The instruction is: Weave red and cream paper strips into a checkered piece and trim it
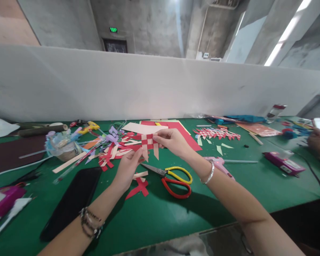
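Observation:
Between both hands, above the green table, is a small woven piece of red and pale pink paper strips (pixel 147 141). My left hand (pixel 126 169) pinches its lower left strip end. My right hand (pixel 173 140) grips the upper right edge with thumb and fingers. Pale strip ends hang down from the weave. Just below lie scissors (pixel 164 173) with one yellow and one red handle, blades pointing left. Red and pale paper scraps (pixel 141 187) rest near my left wrist. Behind the hands are red paper sheets (pixel 189 137) and a heap of cut strips (pixel 110 151).
A black phone (pixel 72 202) lies at left, near a wrapped cup-like bundle (pixel 65 145). A pink glue gun (pixel 220 165) is beside my right forearm. Finished-looking woven strips (pixel 218 133) lie farther back. Another person's hand (pixel 318 142) holds something at far right. A white partition (pixel 149 85) stands behind.

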`<state>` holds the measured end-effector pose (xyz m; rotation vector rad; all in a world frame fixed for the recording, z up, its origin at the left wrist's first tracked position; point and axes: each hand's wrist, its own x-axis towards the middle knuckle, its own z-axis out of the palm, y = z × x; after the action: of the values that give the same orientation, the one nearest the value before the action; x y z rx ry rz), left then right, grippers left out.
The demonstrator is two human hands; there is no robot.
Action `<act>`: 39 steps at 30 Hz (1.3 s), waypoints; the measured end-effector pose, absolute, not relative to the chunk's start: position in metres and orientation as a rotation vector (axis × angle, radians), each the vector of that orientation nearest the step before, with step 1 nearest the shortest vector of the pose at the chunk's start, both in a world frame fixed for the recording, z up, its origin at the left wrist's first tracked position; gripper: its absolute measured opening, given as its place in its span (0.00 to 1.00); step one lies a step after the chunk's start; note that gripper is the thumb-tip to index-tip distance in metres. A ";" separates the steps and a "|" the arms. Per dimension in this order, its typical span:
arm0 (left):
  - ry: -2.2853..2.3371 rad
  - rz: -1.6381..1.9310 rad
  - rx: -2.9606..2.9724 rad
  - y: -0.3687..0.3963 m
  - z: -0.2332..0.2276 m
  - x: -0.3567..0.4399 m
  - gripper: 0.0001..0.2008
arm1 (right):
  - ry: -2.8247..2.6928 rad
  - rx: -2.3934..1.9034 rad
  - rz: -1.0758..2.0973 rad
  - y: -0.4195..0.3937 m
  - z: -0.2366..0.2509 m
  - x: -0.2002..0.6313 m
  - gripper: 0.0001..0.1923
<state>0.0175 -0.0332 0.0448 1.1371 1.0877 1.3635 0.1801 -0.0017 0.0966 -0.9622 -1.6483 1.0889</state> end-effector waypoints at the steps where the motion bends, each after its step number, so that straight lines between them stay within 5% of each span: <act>1: 1.104 1.378 1.148 -0.032 0.044 0.016 0.20 | -1.650 -0.965 1.091 -0.001 0.097 0.180 0.07; 14: 1.243 1.242 1.327 -0.025 0.041 0.007 0.24 | -1.817 -1.058 1.110 0.018 0.098 0.180 0.08; 30: 1.273 0.004 2.638 -0.091 -0.006 -0.040 0.28 | -2.448 -1.403 0.654 0.097 0.053 0.194 0.12; 39: 1.366 0.258 2.685 -0.081 -0.004 -0.047 0.27 | -2.640 -1.357 0.594 0.104 0.037 0.176 0.11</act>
<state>-0.0467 -0.0806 -0.0044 2.6853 1.3665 0.2584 0.1755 0.1040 0.0366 -1.3574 -2.6396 0.5942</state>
